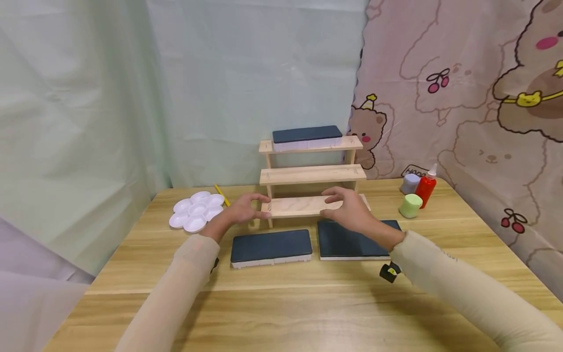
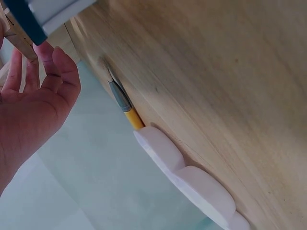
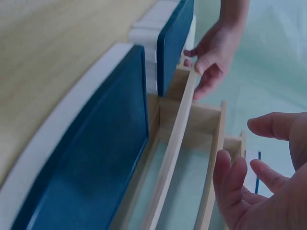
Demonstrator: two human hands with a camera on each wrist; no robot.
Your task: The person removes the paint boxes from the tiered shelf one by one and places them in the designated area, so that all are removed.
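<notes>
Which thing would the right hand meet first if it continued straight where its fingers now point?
Probably the lowest wooden shelf, which the right hand overlaps in the head view; depth is unclear, so the middle shelf might come first.

the left hand (image 2: 33,110) reaches up with its palm showing, fingers bent at the end of a pale wooden piece (image 2: 21,44), some tips hidden behind it. in front of that wood juts a white box (image 2: 60,10) with a dark blue lid (image 2: 28,20), only partly in view. along the edge of the table (image 2: 206,72) that meets a pale green curtain (image 2: 115,167) lies a brush (image 2: 121,98), dark head toward the hand, yellow handle running out of sight at a white palette (image 2: 184,179). the palette's rounded lobes follow that same table edge, well apart from the hand.
</notes>
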